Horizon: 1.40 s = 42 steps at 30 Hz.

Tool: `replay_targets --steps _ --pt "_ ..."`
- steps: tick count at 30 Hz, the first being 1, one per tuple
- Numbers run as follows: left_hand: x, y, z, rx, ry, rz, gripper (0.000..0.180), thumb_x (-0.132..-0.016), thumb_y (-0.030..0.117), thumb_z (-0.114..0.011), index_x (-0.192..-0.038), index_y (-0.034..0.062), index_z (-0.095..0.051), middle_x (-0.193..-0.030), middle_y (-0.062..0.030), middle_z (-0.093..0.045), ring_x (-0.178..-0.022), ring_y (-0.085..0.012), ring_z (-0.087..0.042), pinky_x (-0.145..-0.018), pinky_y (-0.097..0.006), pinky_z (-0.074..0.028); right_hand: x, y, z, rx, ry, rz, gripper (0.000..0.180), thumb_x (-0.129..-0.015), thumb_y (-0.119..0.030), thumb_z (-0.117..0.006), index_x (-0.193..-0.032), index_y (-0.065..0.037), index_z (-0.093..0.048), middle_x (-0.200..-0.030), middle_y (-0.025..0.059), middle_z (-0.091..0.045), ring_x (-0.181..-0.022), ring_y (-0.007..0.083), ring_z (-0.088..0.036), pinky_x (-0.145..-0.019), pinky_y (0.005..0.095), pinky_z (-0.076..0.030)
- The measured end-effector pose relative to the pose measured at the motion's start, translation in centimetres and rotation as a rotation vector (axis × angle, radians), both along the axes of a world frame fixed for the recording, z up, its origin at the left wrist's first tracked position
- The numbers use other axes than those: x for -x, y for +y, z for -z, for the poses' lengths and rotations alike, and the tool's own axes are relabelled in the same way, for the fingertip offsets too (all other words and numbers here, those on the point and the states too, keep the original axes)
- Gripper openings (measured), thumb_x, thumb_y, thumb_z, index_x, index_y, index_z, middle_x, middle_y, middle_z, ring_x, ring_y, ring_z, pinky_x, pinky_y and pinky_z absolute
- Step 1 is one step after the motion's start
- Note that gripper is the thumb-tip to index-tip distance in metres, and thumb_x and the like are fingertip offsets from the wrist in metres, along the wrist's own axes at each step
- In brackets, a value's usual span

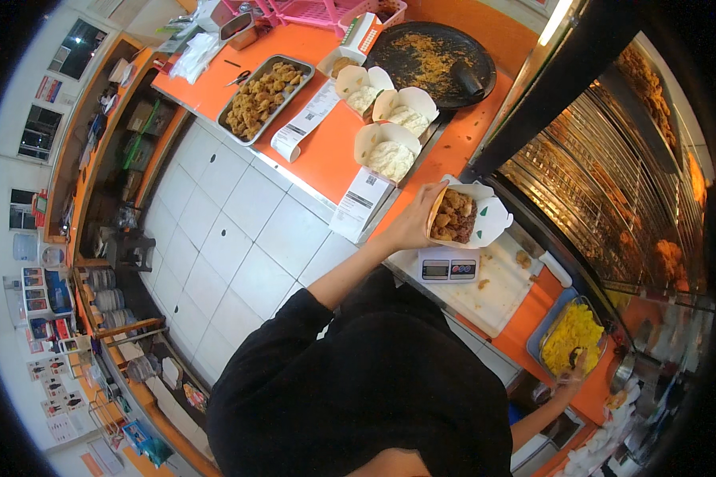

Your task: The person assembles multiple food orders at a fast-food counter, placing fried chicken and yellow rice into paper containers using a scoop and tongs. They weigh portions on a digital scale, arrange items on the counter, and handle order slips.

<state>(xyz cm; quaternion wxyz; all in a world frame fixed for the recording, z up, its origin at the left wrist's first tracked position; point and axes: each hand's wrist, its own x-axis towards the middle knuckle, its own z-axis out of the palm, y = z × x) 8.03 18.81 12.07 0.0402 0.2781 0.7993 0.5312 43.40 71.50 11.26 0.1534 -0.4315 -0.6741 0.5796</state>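
Note:
My left hand (414, 221) is closed round an open paper takeaway box (495, 219) filled with browned fried pieces (453, 215). The box is at the white digital scale (449, 265); whether it rests on it or hangs just above, I cannot tell. At the lower right, my right hand (568, 386) reaches the near edge of a metal tray (538, 330) heaped with yellow food (571, 334). Its fingers are closed on a small dark utensil (577, 354) dipping into that food; its exact kind is unclear.
Three open boxes with white filling (391, 160) line the orange counter (326, 171), beside printed slips (362, 199). Farther off are a tray of fried pieces (264, 99), scissors (239, 78) and a round black pan (431, 63). A white cutting board (497, 294) lies by the glass-fronted food cabinet (605, 183).

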Motion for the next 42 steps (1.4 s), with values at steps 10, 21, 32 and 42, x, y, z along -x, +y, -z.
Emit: replay_targets --steps 10,21,32,42 --pt "-2.1 -2.8 -2.3 -0.048 0.008 -0.084 0.128 -0.056 0.038 -0.093 -0.149 -0.0020 -0.014 -0.146 -0.0258 -0.026 -0.136 -0.0401 -0.031 -0.115 -0.046 -0.027 15.4 -15.9 -13.6 -0.069 -0.103 -0.082 0.033 -0.097 -0.022 -0.061 -0.125 -0.006 -0.059 -0.102 0.0034 -0.060 -0.076 0.0109 -0.056 -0.064 0.0229 -0.047" --pt "1.6 -14.3 -4.5 0.040 0.084 -0.159 0.117 -0.060 0.018 -0.091 -0.148 0.0021 -0.017 -0.136 -0.0245 -0.032 -0.128 -0.0424 -0.038 -0.109 -0.045 -0.036 33.5 -40.9 -18.5 -0.127 -0.010 -0.870 0.045 -0.085 -0.011 -0.073 -0.125 -0.008 -0.052 -0.089 0.0039 -0.062 -0.069 0.0112 -0.060 -0.047 0.0244 -0.046" --pt "6.3 -24.6 -2.7 0.008 0.014 -0.209 0.121 -0.055 0.032 -0.094 -0.145 -0.0012 -0.020 -0.135 -0.0220 -0.033 -0.129 -0.0375 -0.036 -0.110 -0.047 -0.035 40.2 -59.2 -14.9 -0.902 -0.095 -1.056 0.045 -0.076 -0.017 -0.068 -0.117 -0.010 -0.053 -0.106 0.0172 -0.055 -0.092 0.0389 -0.061 -0.076 0.0493 -0.049" --pt "8.1 -27.1 -2.6 -0.033 -0.040 -0.154 0.121 -0.055 0.037 -0.094 -0.146 0.0010 -0.021 -0.136 -0.0212 -0.032 -0.130 -0.0378 -0.035 -0.110 -0.047 -0.033 41.9 -61.2 -13.7 -0.888 -0.023 -0.967 0.041 -0.073 -0.014 -0.070 -0.112 -0.008 -0.056 -0.100 0.0148 -0.059 -0.091 0.0359 -0.061 -0.076 0.0453 -0.049"
